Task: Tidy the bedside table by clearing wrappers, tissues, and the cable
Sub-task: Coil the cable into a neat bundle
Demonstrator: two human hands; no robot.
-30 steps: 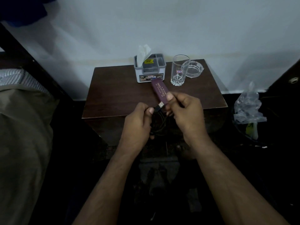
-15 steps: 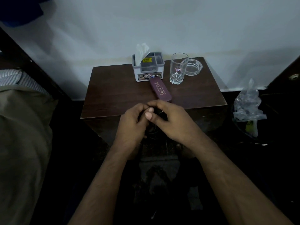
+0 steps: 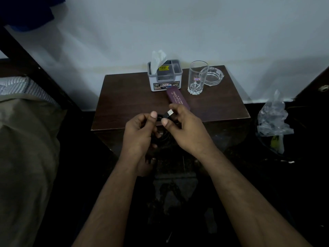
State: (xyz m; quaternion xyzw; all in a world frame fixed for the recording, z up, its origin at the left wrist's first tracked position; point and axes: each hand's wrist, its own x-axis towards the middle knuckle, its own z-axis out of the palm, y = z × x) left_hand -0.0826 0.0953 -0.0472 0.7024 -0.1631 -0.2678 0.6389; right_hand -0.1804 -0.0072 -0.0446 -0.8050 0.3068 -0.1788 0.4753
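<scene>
Cable (image 3: 161,138) coiling at the counter's (image 3: 128,97) front edge.
Left hand (image 3: 138,132) grips the dark loops while right hand (image 3: 185,127) pinches the plug end, likely bundling it for removal.

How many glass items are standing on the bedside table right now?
2. A tall drinking glass stands near the table's back edge, right of the grey organizer box. A glass ashtray sits just behind and right of it. Nothing else glass shows, though the hands hide part of the front.
</scene>
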